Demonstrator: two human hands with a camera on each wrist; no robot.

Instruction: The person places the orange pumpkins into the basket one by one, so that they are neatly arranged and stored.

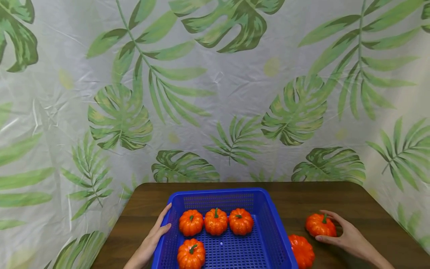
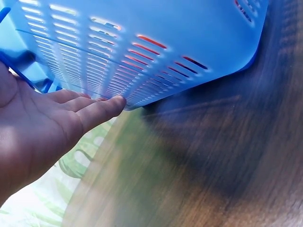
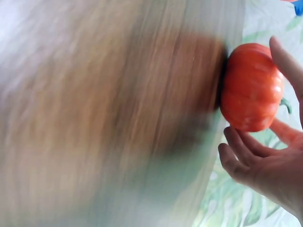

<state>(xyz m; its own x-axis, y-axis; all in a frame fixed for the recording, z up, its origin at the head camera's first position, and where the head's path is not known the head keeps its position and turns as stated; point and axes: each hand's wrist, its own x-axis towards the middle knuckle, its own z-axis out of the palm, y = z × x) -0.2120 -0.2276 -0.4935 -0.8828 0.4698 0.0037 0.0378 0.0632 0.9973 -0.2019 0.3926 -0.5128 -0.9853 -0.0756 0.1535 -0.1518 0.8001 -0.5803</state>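
A blue plastic basket [image 1: 277, 228] with slotted walls stands on the table, with several small orange pumpkins in it. Three of them, including a middle pumpkin [image 1: 216, 221], form a row along the far side; another pumpkin [image 1: 191, 254] is nearer, at the left. My left hand [image 1: 152, 239] rests against the basket's left side, its fingers [image 2: 102, 113] straight along the slotted wall. Right of the basket, my right hand [image 1: 347, 237] holds a pumpkin [image 1: 319, 225] between thumb and fingers, its green stem showing. One more pumpkin [image 1: 301, 252] lies between that hand and the basket.
The dark wooden table [image 1: 147, 203] has rounded far corners. Behind it and at the sides hangs a pale sheet [image 1: 235, 93] printed with green leaves. The basket's right wall stands between the two outer pumpkins and those inside.
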